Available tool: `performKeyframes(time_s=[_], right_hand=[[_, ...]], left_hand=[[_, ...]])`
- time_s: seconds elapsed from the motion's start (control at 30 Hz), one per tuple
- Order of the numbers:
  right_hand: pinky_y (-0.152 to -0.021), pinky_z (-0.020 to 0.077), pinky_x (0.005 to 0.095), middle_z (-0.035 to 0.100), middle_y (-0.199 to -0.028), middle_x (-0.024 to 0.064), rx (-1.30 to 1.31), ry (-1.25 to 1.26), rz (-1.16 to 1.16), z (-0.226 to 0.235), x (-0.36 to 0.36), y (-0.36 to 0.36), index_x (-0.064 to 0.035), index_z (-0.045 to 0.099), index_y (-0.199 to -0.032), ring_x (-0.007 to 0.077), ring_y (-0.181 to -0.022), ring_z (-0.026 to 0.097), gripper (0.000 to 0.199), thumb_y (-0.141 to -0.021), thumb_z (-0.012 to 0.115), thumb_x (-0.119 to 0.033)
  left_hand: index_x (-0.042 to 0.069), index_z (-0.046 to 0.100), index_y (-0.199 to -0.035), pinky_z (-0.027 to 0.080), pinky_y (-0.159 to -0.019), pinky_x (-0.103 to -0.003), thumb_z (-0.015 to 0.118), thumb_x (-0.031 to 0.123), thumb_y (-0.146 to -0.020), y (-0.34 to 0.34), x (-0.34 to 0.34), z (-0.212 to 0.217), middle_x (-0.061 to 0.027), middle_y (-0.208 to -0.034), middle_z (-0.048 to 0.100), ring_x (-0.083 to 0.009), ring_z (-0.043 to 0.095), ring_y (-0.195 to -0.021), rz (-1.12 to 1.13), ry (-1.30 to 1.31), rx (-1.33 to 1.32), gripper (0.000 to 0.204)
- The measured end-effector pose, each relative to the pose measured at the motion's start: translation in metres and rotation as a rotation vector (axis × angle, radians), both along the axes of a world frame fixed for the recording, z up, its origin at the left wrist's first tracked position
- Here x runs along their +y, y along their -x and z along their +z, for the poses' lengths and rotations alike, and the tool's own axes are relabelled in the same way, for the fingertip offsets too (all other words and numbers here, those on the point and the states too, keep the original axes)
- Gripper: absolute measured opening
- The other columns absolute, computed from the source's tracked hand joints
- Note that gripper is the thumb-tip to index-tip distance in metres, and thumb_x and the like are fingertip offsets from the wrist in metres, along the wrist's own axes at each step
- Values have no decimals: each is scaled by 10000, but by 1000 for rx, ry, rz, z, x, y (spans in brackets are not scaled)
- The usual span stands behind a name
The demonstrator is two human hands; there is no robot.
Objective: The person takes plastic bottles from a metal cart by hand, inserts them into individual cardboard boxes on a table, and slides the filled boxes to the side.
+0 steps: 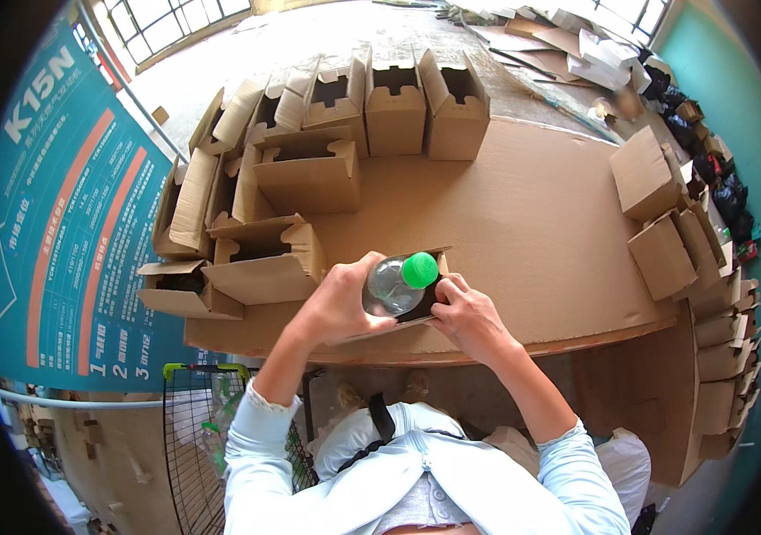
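Left hand (pixel 337 301) wrapped around the clear plastic bottle with the green screw cap (pixel 398 282), fingers curled close on its body, gripping it. Right hand (pixel 469 319) just beside, fingers half bent and pressed on the rim of the small brown cardboard box (pixel 429 303) in which the bottle's lower end sits; whether closed on a flap or only bracing it, hard to tell. Both at the near edge of the wide brown cardboard-covered table (pixel 532 214), box touching the tabletop close to that curved edge. Open bare surface ahead and to the right of the hands, reaching up to a row of open-topped cardboard boxes (pixel 394 107) along the far side. Left of the hands, tighter: a cluster of open cardboard cartons with raised flaps (pixel 264 241) standing near the left hand. At the right rim, more folded cardboard boxes (pixel 666 223), stacked and well apart. Below the left forearm, a black wire basket with a green handle (pixel 197 419) beside the table, holding more bottles.
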State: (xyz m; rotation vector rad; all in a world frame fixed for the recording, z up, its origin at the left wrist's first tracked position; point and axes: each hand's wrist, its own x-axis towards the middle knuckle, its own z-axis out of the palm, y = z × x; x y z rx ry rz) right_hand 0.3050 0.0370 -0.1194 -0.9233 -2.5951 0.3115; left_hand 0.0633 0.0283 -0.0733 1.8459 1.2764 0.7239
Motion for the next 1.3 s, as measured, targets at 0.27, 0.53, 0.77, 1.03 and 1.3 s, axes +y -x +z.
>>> performKeyframes(time_s=[0.27, 0.53, 0.77, 1.03, 1.3], right_hand=[[-733, 545, 349, 530, -940, 77, 83, -4, 49, -9, 6, 6, -48, 645, -687, 227, -1059, 540, 89, -729, 705, -98], [-767, 542, 333, 559, -958, 67, 125, -74, 3, -19, 13, 3, -52, 668, -737, 222, -1055, 546, 103, -759, 705, -145], [-986, 485, 410, 482, -1370, 105, 347, 221, -107, -26, 8, -1, -80, 543, -1284, 299, -1219, 525, 594, -745, 788, -133], [-1088, 394, 434, 686, -1119, 144, 443, 244, -187, -70, 12, 18, 9, 713, -944, 323, -1267, 516, 224, -802, 763, -156], [-1065, 413, 443, 481, -1395, 112, 415, 57, -367, -23, 33, 29, -93, 477, -1361, 310, -1311, 444, 760, -698, 842, -170]], left_hand=[[-22, 605, -1141, 514, -875, -420, 799, 198, -621, 7, 44, -62, -233, -1018, 675, -376, 634, -998, -277, 260, 915, 597], [23, 584, -1282, 503, -933, -380, 640, 172, -909, 8, 22, -23, -182, -1174, 670, -305, 647, -1076, -167, 244, 88, 405], [11, 595, -1267, 449, -1036, -404, 683, 180, -891, 22, -42, -13, -193, -1266, 618, -351, 575, -1205, 63, -162, 225, 422], [2, 611, -1236, 438, -1041, -393, 714, 142, -851, 34, -62, -57, -192, -1274, 615, -339, 573, -1219, 407, -329, 61, 423], [0, 566, -1263, 502, -906, -392, 766, 158, -796, 38, -27, -86, -175, -1119, 664, -334, 638, -1048, 477, -219, 116, 532]])
